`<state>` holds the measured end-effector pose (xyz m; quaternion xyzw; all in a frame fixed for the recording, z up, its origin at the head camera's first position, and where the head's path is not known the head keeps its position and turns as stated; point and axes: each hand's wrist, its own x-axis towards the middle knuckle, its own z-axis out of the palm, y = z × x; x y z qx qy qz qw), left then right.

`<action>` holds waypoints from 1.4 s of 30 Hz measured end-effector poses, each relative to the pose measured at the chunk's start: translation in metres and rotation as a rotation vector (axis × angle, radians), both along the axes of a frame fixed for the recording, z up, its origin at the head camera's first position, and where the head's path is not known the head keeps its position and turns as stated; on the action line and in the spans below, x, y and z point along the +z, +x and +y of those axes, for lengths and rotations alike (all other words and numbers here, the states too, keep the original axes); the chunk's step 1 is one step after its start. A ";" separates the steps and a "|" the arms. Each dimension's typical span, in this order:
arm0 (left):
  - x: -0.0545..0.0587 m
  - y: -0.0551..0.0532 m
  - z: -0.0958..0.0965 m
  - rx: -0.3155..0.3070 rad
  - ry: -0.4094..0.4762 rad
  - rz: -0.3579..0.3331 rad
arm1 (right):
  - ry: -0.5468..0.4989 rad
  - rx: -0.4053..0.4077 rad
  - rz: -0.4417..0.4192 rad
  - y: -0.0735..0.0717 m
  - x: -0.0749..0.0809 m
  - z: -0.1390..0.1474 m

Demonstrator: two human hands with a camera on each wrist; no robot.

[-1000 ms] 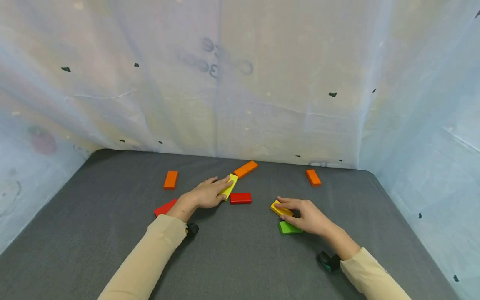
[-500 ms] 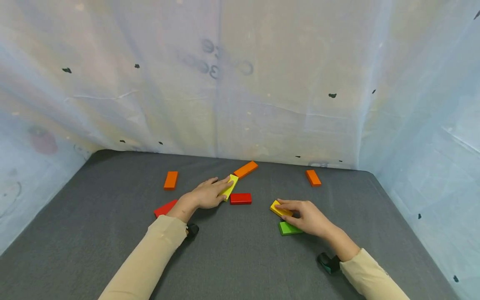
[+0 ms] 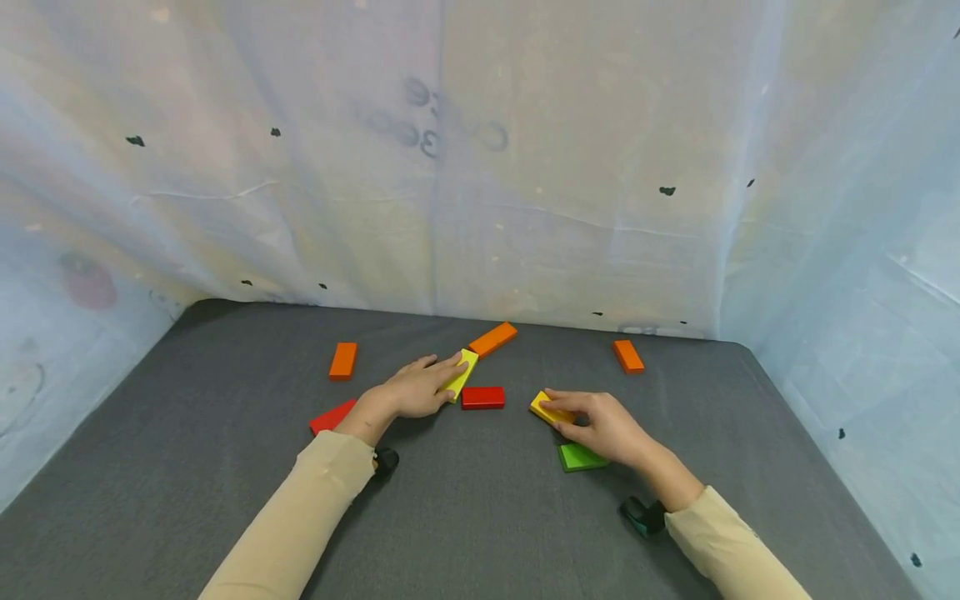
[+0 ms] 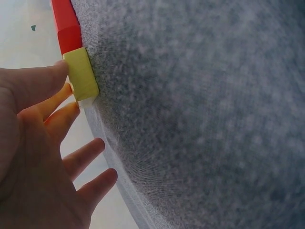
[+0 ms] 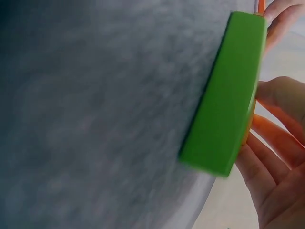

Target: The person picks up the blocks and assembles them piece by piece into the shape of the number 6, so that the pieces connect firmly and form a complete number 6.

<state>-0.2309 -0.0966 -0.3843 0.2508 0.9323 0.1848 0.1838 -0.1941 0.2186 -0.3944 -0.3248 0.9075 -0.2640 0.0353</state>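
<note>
In the head view my left hand [image 3: 414, 390] grips a light yellow block [image 3: 462, 372] by its sides, thumb near and fingers across it. The left wrist view shows the thumb against this yellow block [image 4: 82, 76]. A red block [image 3: 483, 397] lies just right of it, and an orange block [image 3: 492, 339] is close to its far end. My right hand [image 3: 606, 423] pinches a deeper yellow block [image 3: 550, 407] between thumb and fingers, low over the cloth. Below that hand lies a green block [image 3: 581, 457], large in front of the fingers in the right wrist view.
On the grey cloth-covered table [image 3: 450, 517], an orange block [image 3: 343, 361] lies back left and another orange block [image 3: 628, 356] back right. A red block [image 3: 332, 417] is partly hidden by my left wrist. Pale sheeting [image 3: 570, 250] hangs behind and at both sides.
My right hand has shifted slightly left and away with the deeper yellow block, opening a gap from the green block. My left hand and the other blocks have stayed put.
</note>
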 end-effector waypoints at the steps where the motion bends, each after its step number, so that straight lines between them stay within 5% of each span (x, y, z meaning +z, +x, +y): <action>1: 0.000 0.000 0.000 0.000 0.001 0.000 | -0.001 0.000 -0.002 -0.001 0.000 -0.002; 42: 0.001 0.001 0.002 0.015 0.004 -0.001 | 0.038 0.046 -0.064 -0.013 0.001 -0.033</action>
